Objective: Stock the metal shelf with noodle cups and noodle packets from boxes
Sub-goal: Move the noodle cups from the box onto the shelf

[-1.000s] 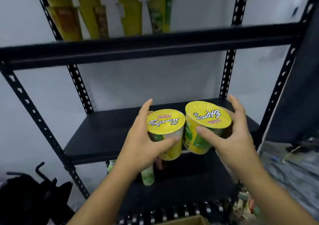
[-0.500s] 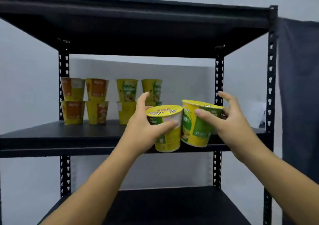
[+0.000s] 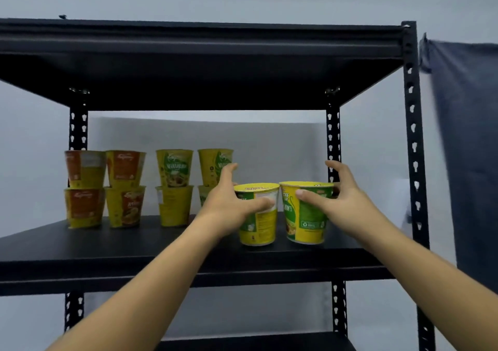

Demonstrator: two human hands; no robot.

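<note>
My left hand grips a yellow-green noodle cup, thumb across its front. My right hand grips a second yellow-green noodle cup right beside it. Both cups are upright over the right part of the black metal shelf board, at or just above its surface; I cannot tell if they touch it. Behind and to the left stand stacked cups, two high: orange-labelled ones and green-labelled ones. The rightmost stack is partly hidden by my left hand.
The upper shelf board hangs close overhead. Black perforated uprights frame the right side. A dark cloth hangs further right. Bare board lies behind and right of the held cups.
My view rose from the lower shelves to this level. Both hands carried the cups up and forward over the shelf board, lowering them to its right side.
</note>
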